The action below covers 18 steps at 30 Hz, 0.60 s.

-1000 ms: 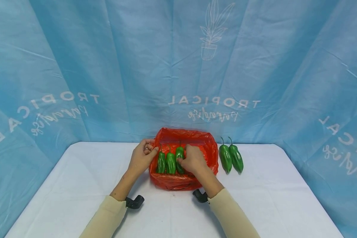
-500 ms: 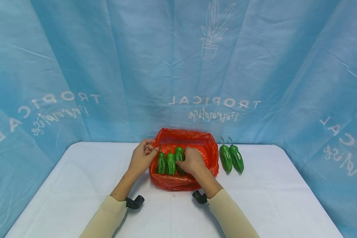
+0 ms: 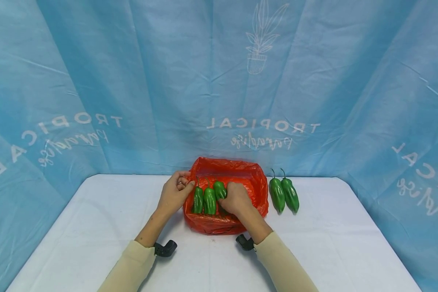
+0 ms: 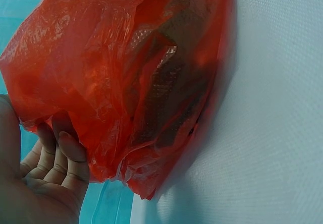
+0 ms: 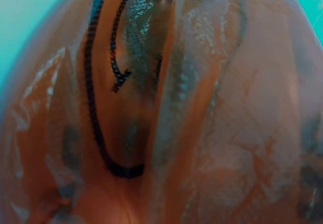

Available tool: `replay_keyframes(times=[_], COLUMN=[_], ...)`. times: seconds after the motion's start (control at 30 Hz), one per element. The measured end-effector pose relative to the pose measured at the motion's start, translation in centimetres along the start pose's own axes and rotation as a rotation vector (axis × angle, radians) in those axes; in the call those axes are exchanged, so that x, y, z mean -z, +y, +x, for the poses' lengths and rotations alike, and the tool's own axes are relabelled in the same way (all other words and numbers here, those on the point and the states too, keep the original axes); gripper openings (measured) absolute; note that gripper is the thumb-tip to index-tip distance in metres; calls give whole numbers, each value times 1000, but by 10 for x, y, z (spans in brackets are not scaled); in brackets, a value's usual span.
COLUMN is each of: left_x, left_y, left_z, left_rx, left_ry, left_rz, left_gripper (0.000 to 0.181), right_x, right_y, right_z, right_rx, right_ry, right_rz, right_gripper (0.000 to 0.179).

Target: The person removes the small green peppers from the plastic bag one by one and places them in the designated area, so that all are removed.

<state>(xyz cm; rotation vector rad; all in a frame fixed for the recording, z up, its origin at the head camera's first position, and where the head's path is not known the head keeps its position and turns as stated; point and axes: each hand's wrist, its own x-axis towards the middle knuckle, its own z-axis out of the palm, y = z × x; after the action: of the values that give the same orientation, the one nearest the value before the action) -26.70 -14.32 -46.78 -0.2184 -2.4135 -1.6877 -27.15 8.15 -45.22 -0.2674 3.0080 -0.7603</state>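
A red plastic bag (image 3: pixel 213 225) lies with its mouth open near the back of the table. My left hand (image 3: pixel 174 194) pinches the bag's left rim between thumb and curled fingers; the left wrist view shows those fingers (image 4: pixel 74 148) against the film. Side by side in the bag are two green peppers (image 3: pixel 209 201), stems pointing away. To their right, my right hand (image 3: pixel 238 198) reaches inside and grips a third green pepper (image 3: pixel 220 189), whose lower part the hand hides. In the right wrist view, red film with black markings (image 5: pixel 91 82) covers nearly everything.
Two more green peppers (image 3: pixel 276 195) lie next to each other on the white tablecloth (image 3: pixel 336 243), just right of the bag. A blue printed curtain (image 3: pixel 168 81) stands behind the table and along both sides.
The pepper in my right hand has sunk slightly, and its stem end leans farther left. My right hand has shifted a little with it. The left hand stays at the rim.
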Motion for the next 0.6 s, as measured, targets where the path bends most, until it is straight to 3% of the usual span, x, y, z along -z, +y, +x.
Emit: replay_keyframes(times=[0.47, 0.6], left_x=[-1, 0], left_y=[0, -1], left_z=[-1, 0], left_rx=[-7, -12], left_ry=[0, -3], left_rz=[7, 3], left_gripper=[36, 36], right_x=[14, 19], right_y=[0, -2], right_z=[-7, -10], right_rx=[-25, 3], right_ry=[2, 23], right_rz=[31, 22], right_gripper=[27, 26])
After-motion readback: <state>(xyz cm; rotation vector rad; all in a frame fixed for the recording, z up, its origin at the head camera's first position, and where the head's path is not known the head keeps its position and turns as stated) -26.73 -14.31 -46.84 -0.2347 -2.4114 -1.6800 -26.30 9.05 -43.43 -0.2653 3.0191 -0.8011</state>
